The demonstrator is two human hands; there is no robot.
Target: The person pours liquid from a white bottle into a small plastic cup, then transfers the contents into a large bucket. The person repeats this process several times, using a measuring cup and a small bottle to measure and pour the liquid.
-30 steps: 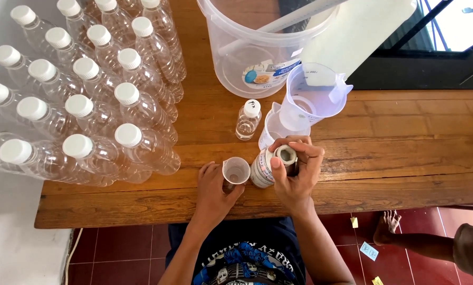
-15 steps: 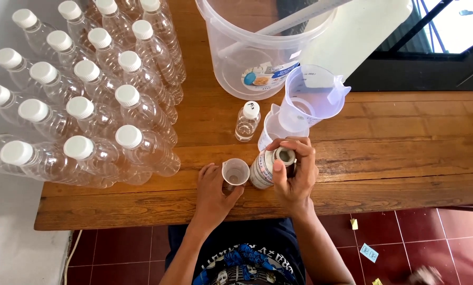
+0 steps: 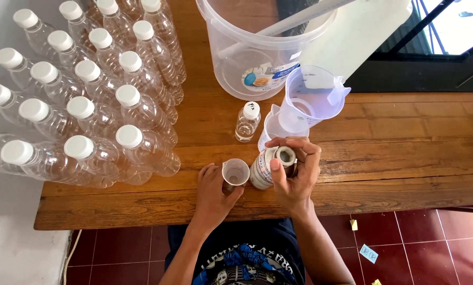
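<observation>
My left hand [image 3: 213, 191] holds a small clear plastic cup [image 3: 236, 172] upright near the front edge of the wooden table [image 3: 405, 158]. My right hand [image 3: 295, 177] grips a small labelled bottle [image 3: 268, 168], tilted with its open mouth toward the camera, right beside the cup. A small clear capped bottle [image 3: 247, 121] stands just behind them. A clear measuring jug [image 3: 310, 101] stands behind my right hand, set into a second jug.
Several clear capped plastic bottles [image 3: 88, 111] crowd the table's left half. A large clear bucket [image 3: 257, 47] with a long white stick across it stands at the back. The table's right part is bare wood; red floor tiles lie below.
My right hand has shifted its grip slightly on the tilted bottle; the cup and my left hand stay in place. A person's arm at the lower right has left the view.
</observation>
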